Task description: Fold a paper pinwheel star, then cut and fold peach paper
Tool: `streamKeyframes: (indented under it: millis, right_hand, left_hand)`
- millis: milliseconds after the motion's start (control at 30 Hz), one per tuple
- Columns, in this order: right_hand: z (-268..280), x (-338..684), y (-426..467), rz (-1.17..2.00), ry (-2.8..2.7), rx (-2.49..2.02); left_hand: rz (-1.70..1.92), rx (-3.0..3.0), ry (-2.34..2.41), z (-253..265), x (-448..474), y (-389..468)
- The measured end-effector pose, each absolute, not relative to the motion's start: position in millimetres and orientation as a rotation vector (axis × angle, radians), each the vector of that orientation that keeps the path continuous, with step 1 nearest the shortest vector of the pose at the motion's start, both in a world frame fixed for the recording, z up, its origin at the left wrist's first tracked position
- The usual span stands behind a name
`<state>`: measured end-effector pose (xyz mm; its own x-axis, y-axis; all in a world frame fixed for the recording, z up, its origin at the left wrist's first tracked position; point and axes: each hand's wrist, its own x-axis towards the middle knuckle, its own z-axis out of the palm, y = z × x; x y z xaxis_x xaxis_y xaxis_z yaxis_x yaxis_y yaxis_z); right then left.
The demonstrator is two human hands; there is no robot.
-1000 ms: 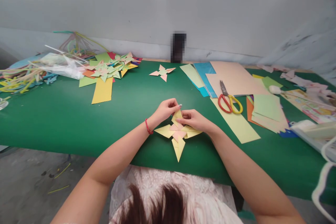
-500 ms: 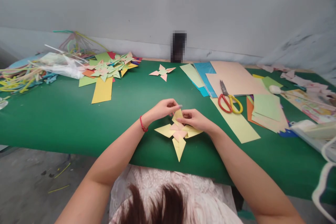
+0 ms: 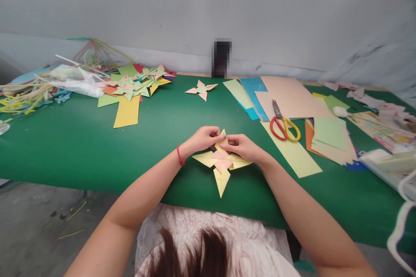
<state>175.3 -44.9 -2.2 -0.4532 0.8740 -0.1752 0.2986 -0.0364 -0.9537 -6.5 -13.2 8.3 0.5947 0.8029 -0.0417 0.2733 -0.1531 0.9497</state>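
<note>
A folded paper star (image 3: 221, 181) with yellow points and a pink centre lies on the green table, close to its front edge. My left hand (image 3: 208, 137) pinches the star's far point from the left, thumb laid over the yellow paper. From the right, my right hand (image 3: 242, 146) grips the same point near its base, fingers closed on it. The tip of that point shows above my fingers, while part of its fold is hidden by them. The star's left, right and near points are spread out flat.
Red-and-yellow scissors (image 3: 285, 127) rest on paper sheets (image 3: 289, 95) to the right. A smaller pink star (image 3: 201, 89) lies behind my hands. Several paper stars (image 3: 130, 87) and a yellow strip (image 3: 126, 111) lie at the left, beside tangled coloured strips (image 3: 29, 95). A plastic tray (image 3: 386, 169) stands far right.
My left hand has come down and a little to the right, and its thumb now presses the star's far point. That point now ends in a sharp tip. My right hand has barely moved.
</note>
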Motion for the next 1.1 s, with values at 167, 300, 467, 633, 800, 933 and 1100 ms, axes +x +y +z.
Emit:
streamKeyframes:
  millis: [167,300,467,633,800,933,1100]
  right_hand:
    - [-2.9,175.8,-43.8,1.491,-1.743,-1.238]
    - [-2.5,175.6,-43.7,1.500,-1.758,-1.226]
    - [-2.1,174.7,-44.4,1.543,-1.742,-1.208]
    - [-5.0,175.4,-43.8,1.564,-1.774,-1.192]
    - [-6.5,176.7,-43.2,1.545,-1.789,-1.190]
    - [-4.0,174.7,-44.2,1.585,-1.767,-1.165]
    - [-4.2,170.1,-46.7,1.642,-1.823,-1.110]
  left_hand:
    - [0.760,1.752,0.895,5.1,-1.7,-13.8]
    - [0.797,1.679,0.852,3.1,-0.7,-11.1]
    - [0.764,1.664,0.891,5.7,-2.9,-9.9]
    - [0.705,1.633,0.878,5.8,-5.3,-9.5]
    - [0.708,1.624,0.872,5.4,-5.3,-9.7]
    - [0.739,1.614,0.864,3.2,-2.4,-10.2]
    - [0.821,1.577,0.912,4.3,-2.2,-6.0]
